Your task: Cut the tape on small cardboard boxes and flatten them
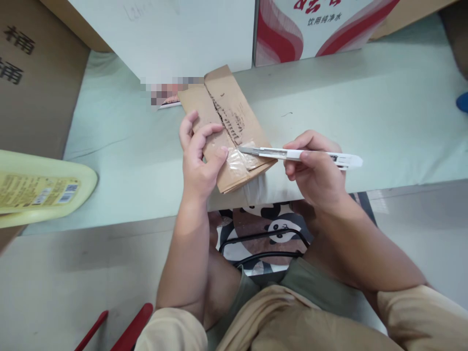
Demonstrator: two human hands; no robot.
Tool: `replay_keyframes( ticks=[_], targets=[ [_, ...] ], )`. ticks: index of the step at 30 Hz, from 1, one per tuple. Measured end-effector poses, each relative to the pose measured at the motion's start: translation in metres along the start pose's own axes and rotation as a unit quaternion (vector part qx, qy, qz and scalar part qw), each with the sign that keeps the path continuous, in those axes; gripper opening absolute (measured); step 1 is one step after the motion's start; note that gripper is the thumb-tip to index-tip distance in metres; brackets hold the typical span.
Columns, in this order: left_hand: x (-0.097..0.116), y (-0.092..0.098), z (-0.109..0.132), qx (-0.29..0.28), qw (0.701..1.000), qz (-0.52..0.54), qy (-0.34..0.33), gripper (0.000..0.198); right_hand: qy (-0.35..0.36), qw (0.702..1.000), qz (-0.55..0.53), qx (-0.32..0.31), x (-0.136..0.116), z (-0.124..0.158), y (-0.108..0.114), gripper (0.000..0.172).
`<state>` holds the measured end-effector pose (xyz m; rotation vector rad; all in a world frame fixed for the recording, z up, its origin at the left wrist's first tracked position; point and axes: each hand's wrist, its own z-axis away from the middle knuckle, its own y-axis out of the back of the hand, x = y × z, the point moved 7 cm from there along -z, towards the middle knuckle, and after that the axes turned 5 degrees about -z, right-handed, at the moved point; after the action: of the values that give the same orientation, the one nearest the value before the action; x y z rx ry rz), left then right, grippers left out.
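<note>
A small, flattish brown cardboard box (234, 112) lies at an angle on the pale green tabletop. Its torn centre seam has dark printing along it, and clear tape (237, 162) covers the near end. My left hand (201, 156) is closed on the box's left side, thumb by the tape and fingers curled over the top face. In my right hand (318, 165) is a white utility knife (290, 154), gripped between thumb and fingers. Its metal blade points left, with the tip at the taped seam near my left thumb. Whether the blade has cut in, I cannot tell.
A large white box (197, 39) and a red-and-white carton (310, 34) stand behind. On the left are a brown carton (40, 73) and a yellow bottle (47, 190) lying on its side. A blue object (462, 102) shows at the right edge. Below is a panda-patterned surface (263, 234).
</note>
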<state>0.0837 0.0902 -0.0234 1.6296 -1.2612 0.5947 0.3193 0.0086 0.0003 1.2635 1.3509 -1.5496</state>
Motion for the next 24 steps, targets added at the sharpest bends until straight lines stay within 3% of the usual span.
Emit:
replay_keyframes(
  ticks=[10,20,24],
  targets=[
    [-0.0001,-0.0009,-0.0004,0.014,1.000,0.005,0.002,0.053,-0.009,1.000,-0.013,-0.015,0.0047,0.0015,0.0011,0.011],
    [-0.0013,0.0010,-0.0007,0.003,1.000,0.010,0.004,0.055,0.024,1.000,0.008,0.011,-0.0001,-0.0018,0.0096,0.015],
    [-0.0019,0.0001,-0.0003,0.006,1.000,0.003,0.000,0.056,0.001,1.000,-0.007,-0.012,0.0037,-0.0002,0.0055,0.011]
  ],
)
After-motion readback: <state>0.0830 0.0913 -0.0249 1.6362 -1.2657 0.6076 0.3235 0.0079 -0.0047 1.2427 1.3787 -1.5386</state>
